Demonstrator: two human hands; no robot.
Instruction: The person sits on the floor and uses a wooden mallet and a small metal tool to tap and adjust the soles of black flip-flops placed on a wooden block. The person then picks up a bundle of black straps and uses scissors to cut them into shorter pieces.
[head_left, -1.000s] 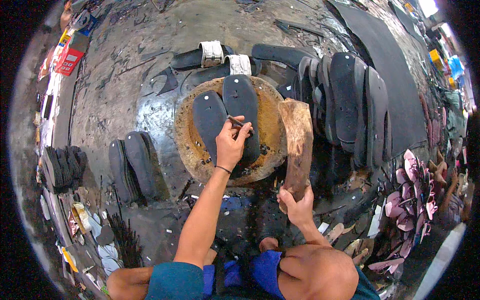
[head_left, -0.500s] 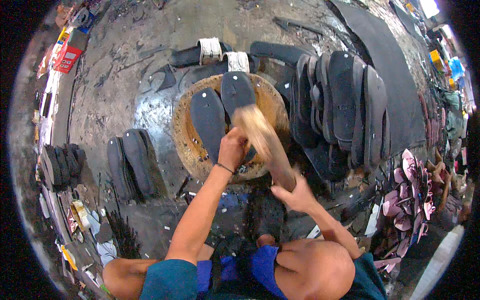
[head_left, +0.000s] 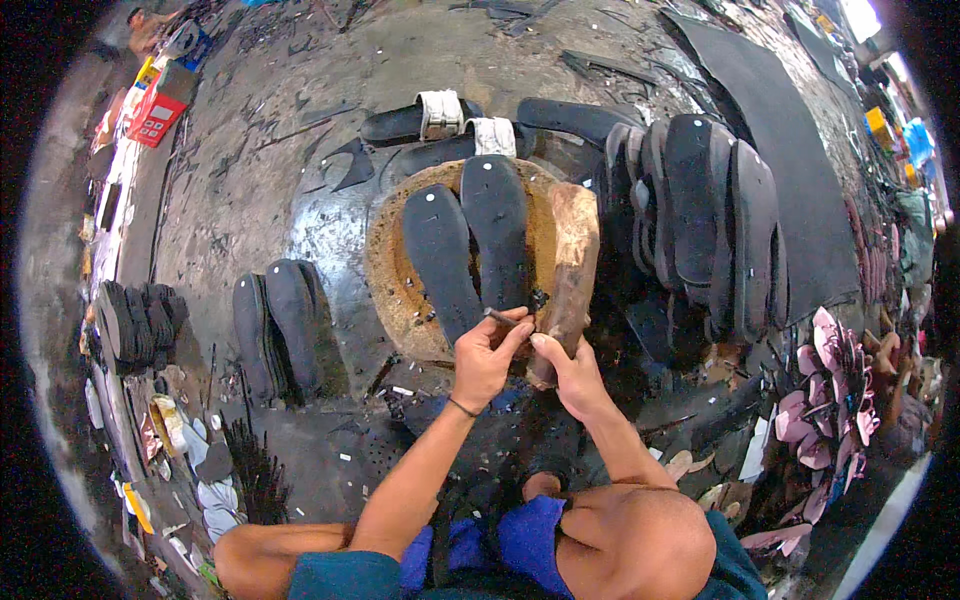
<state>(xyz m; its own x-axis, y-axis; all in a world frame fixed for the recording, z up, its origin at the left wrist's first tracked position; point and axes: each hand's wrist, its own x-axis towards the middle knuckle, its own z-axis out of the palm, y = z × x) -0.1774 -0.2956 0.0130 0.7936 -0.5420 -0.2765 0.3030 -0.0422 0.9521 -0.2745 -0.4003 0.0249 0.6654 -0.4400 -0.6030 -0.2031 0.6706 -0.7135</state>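
Observation:
My left hand (head_left: 486, 362) is closed in a pinch on a slim dark metal punch (head_left: 503, 318), which lies nearly level above the near edge of the round wooden block (head_left: 392, 315). My right hand (head_left: 578, 382) is closed round the lower part of a rough wooden club (head_left: 572, 262), its thumb close to my left fingertips. The club rests along the block's right side, pointing away from me. Two black shoe soles lie on the block: a left one (head_left: 440, 250) and a right one (head_left: 497, 225), each with a white dot near its far end.
Stacked black soles (head_left: 690, 210) stand right of the block, beside a long dark sheet (head_left: 790, 170). More soles (head_left: 290, 320) lie to the left. Pink cut pieces (head_left: 830, 390) pile up at the right. Black soles with white bands (head_left: 440, 115) lie beyond the block.
The blurred club came down from over the soles to the block's right side. My left hand moved toward me, lifting the punch off the soles, and both hands are now close together.

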